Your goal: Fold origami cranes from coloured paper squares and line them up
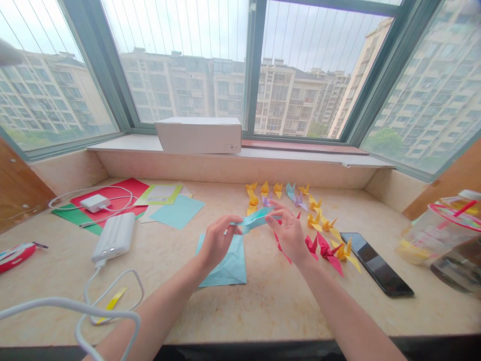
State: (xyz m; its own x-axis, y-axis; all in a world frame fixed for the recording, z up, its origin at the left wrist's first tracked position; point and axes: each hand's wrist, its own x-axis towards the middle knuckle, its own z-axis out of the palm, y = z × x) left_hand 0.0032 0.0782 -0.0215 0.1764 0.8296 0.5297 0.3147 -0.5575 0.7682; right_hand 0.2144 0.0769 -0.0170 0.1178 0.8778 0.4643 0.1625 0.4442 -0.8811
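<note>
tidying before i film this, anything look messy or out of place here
Nothing spilled or torn. The white cable trails off the counter's front edge, and a yellow scrap lies loose by it. The folded paper looks intact.

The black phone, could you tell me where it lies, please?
In the head view, the black phone lies on the counter right of the right hand, beside the paper cranes.

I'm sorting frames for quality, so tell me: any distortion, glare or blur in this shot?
Head view: the wide lens bows the window frame; daylight is soft, shadows faint; left hand and right hand pinching the blue folded paper look sharp; the phone screen mirrors pale sky; the plastic jar at the right edge looks stretched and soft.
</note>
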